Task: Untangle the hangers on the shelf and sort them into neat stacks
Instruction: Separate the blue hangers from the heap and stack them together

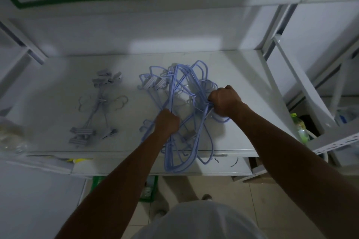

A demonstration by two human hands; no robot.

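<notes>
Tangled blue hangers (173, 91) lie mid-shelf (58, 93), loops overhanging its front edge, left hand (168, 123) and right hand (223, 101) each fisted round wires; grey clip hangers (97, 106) stacked well apart, leftward.

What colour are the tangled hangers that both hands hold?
Light blue-lilac; the tangled hangers show best in the head view, the only one.

We are stretching both bare forearms forward, side by side. Our left hand (168, 122) is clenching, knuckles up, round wires of the blue hangers (172, 93). Our right hand (223, 101), slightly farther ahead, is gripping another bunch of them in a fist.
</notes>
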